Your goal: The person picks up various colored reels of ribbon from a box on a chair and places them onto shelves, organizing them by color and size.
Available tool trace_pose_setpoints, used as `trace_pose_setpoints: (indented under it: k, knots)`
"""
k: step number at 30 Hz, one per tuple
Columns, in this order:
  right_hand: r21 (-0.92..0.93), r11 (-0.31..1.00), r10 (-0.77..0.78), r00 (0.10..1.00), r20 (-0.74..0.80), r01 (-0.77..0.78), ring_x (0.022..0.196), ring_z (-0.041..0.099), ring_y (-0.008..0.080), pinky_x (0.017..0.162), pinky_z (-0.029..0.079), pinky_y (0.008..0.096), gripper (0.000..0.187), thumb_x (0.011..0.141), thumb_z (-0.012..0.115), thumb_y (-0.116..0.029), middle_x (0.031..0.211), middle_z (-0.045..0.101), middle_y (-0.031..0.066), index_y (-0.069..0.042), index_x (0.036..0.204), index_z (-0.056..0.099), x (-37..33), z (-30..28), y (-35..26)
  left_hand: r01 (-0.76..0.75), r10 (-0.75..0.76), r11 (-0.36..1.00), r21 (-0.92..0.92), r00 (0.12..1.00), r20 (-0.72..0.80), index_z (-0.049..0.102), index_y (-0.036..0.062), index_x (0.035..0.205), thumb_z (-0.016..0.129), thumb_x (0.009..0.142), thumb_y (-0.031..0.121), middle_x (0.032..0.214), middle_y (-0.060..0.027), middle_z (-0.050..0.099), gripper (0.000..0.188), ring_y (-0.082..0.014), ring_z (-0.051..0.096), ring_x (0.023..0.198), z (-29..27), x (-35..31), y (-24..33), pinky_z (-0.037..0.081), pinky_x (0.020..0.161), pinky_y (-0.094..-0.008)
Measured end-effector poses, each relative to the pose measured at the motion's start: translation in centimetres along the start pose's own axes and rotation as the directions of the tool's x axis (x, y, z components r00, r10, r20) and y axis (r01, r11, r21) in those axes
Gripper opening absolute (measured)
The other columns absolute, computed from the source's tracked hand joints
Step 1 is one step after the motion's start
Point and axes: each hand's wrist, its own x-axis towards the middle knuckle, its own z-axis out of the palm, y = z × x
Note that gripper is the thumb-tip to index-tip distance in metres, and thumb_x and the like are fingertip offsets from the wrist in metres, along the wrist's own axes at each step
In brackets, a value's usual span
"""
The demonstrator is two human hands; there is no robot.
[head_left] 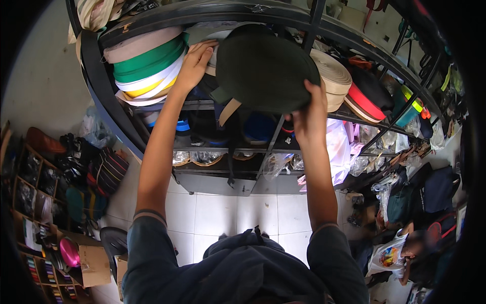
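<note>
A large dark green, nearly black roll of webbing strap [266,71] tilts out from the upper shelf in front of me. My right hand [311,114] grips its right edge, thumb on the broad face and fingers underneath. At the roll's left, my left hand [194,63] lies with fingers stretched over a pale grey roll [211,60], which the dark roll partly hides. A loose tan strap end [229,112] hangs below the dark roll. Stacked left of my left hand are green webbing [147,63], white and yellow rolls. Beige webbing [331,76] sits just right of the dark roll.
The black metal shelf [217,12] curves across the front, with more rolls on its lower level. Red webbing [363,96] lies farther right. A pinkish plastic bag [338,152] hangs below. At the lower right is another person [390,253]; a cardboard box [95,266] stands lower left.
</note>
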Motion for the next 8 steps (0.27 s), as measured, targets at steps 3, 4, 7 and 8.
trace_pose_setpoints:
  k: [3,4,7,8]
  knots:
    - [-0.005,0.998,0.063,0.997,-0.039,-0.064,0.070,0.062,0.0171,0.040,0.044,0.0320,0.035,0.086,0.053,-0.027,0.100,0.060,0.0087,-0.009,0.114,0.046,-2.4,-2.8,-0.7,-0.026,0.030,0.997,0.068,0.998,-0.061,0.063,0.0011,0.110,0.045,0.093,0.018,0.115,-0.0144,0.060,0.029,-0.0294,0.049,0.113,-0.1,-0.3,0.2,0.036,0.097,-0.0342]
    - [0.027,0.998,0.060,0.996,-0.061,-0.058,0.072,0.063,0.0181,0.041,0.046,0.0317,0.037,0.086,0.053,-0.028,0.104,0.059,0.0099,-0.007,0.116,0.045,-3.1,-4.1,-0.7,0.006,0.005,0.995,0.104,0.995,-0.104,0.063,0.0013,0.108,0.046,0.093,0.018,0.114,-0.0138,0.060,0.029,-0.0289,0.050,0.111,0.4,-0.3,1.9,0.037,0.095,-0.0340]
    - [0.091,0.996,-0.006,0.998,-0.059,0.011,0.093,0.059,0.0226,0.061,0.049,0.0331,0.048,0.086,0.053,-0.028,0.120,0.053,0.0139,-0.008,0.127,0.037,-5.2,-6.7,-0.9,0.206,-0.189,0.975,0.082,0.966,-0.176,0.067,0.0037,0.102,0.052,0.091,0.021,0.110,-0.0105,0.063,0.025,-0.0247,0.052,0.103,2.0,-2.7,7.7,0.039,0.086,-0.0323]
    - [0.083,0.994,-0.063,0.998,-0.020,0.064,0.109,0.052,0.0254,0.078,0.048,0.0352,0.056,0.086,0.054,-0.026,0.129,0.046,0.0154,-0.012,0.135,0.031,-5.9,-7.0,-1.2,0.202,-0.188,0.977,0.071,0.968,-0.168,0.067,0.0037,0.102,0.052,0.091,0.021,0.110,-0.0105,0.063,0.025,-0.0247,0.052,0.103,2.6,-2.6,7.8,0.039,0.086,-0.0323]
